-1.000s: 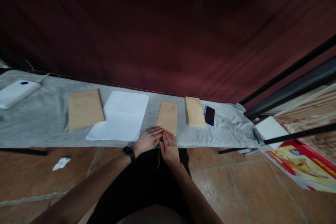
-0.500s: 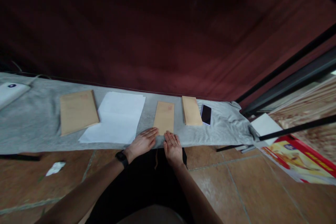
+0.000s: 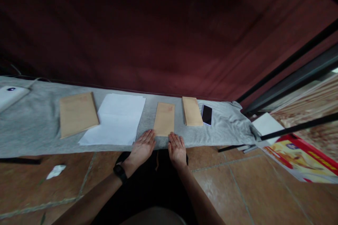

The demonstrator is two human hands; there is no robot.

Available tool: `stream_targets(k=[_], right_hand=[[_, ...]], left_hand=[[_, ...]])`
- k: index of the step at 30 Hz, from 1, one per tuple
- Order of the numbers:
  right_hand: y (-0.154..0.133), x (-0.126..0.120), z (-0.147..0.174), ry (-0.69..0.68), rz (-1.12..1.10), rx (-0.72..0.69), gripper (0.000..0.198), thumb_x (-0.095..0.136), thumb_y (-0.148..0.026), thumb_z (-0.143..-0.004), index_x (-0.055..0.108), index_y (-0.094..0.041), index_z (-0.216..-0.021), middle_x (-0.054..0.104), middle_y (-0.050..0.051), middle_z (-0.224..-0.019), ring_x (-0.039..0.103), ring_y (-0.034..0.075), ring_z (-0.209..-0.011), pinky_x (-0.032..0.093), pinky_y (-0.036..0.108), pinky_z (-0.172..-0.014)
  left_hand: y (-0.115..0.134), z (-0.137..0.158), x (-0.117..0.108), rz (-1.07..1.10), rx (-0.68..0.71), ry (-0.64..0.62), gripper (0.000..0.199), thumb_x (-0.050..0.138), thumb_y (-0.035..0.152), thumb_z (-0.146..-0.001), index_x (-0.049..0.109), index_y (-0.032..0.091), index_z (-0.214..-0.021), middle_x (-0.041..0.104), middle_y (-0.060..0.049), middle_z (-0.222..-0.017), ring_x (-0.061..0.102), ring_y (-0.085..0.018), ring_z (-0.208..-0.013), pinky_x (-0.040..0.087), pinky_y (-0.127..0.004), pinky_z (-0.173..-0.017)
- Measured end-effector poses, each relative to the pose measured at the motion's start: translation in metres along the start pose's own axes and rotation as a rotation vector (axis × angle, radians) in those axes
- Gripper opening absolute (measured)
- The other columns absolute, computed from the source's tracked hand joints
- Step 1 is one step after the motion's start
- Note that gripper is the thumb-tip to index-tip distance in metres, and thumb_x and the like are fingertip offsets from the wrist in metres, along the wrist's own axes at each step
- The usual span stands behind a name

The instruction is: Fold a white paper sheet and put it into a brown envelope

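A brown paper envelope (image 3: 164,119) lies flat on the grey cloth in front of me, with a faint reddish mark near its far right corner. My left hand (image 3: 143,147) rests flat at its near left corner, fingers stretched out. At the near right corner lies my right hand (image 3: 177,150), its fingers also extended and flat. Neither hand grips anything. White paper sheets (image 3: 116,119) lie left of the envelope, partly beside my left hand. To the right is a stack of brown envelopes (image 3: 192,111).
The narrow table has a grey cloth (image 3: 47,93). A larger brown envelope stack (image 3: 77,114) lies at left, and a white device (image 3: 12,97) at the far left. Beside the right stack is a phone (image 3: 207,114). A red and yellow box (image 3: 303,158) and black bars stand at right.
My hands have slid slightly apart and back from the envelope's near edge, the left one to the left and the right one to the right. The envelope has stayed in place.
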State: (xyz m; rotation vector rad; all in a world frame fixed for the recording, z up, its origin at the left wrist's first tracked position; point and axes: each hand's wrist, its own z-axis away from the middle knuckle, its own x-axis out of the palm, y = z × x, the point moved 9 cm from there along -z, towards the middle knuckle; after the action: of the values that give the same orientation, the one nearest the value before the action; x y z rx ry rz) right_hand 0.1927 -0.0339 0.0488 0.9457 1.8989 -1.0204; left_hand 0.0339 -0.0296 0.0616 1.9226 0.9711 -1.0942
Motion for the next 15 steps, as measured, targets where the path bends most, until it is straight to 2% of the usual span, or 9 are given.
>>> stream_targets(k=[4, 8, 11, 15], right_hand=[[0.0, 0.001, 0.0, 0.0, -0.012, 0.003, 0.043, 0.038, -0.025, -0.104, 0.052, -0.016, -0.143, 0.055, 0.01, -0.146, 0.045, 0.023, -0.139, 0.026, 0.046, -0.121], [0.001, 0.002, 0.0, -0.008, -0.01, -0.011, 0.044, 0.036, -0.023, -0.103, 0.052, -0.014, -0.143, 0.055, 0.01, -0.146, 0.045, 0.022, -0.139, 0.026, 0.045, -0.121], [0.003, 0.002, -0.001, -0.013, -0.009, -0.019, 0.044, 0.037, -0.022, -0.103, 0.052, -0.014, -0.143, 0.055, 0.01, -0.146, 0.045, 0.022, -0.139, 0.026, 0.045, -0.121], [0.003, 0.003, 0.0, -0.013, -0.021, -0.017, 0.044, 0.038, -0.024, -0.103, 0.051, -0.015, -0.144, 0.055, 0.01, -0.146, 0.045, 0.023, -0.139, 0.026, 0.046, -0.121]], left_hand=[[0.034, -0.009, 0.014, -0.023, 0.055, -0.026, 0.047, 0.038, 0.023, -0.098, 0.05, 0.01, -0.142, 0.052, -0.016, -0.148, 0.045, -0.025, -0.141, 0.039, -0.044, -0.117], [0.061, -0.02, 0.028, -0.015, 0.061, -0.058, 0.05, 0.037, 0.019, -0.096, 0.048, 0.009, -0.144, 0.051, -0.014, -0.15, 0.043, -0.024, -0.142, 0.035, -0.043, -0.119], [0.062, -0.022, 0.03, -0.006, 0.032, -0.059, 0.05, 0.038, 0.021, -0.095, 0.049, 0.007, -0.143, 0.05, -0.016, -0.15, 0.042, -0.026, -0.143, 0.034, -0.043, -0.12], [0.048, -0.017, 0.025, -0.021, 0.006, -0.038, 0.049, 0.04, 0.026, -0.097, 0.05, 0.009, -0.142, 0.053, -0.016, -0.148, 0.043, -0.026, -0.142, 0.036, -0.045, -0.118]])
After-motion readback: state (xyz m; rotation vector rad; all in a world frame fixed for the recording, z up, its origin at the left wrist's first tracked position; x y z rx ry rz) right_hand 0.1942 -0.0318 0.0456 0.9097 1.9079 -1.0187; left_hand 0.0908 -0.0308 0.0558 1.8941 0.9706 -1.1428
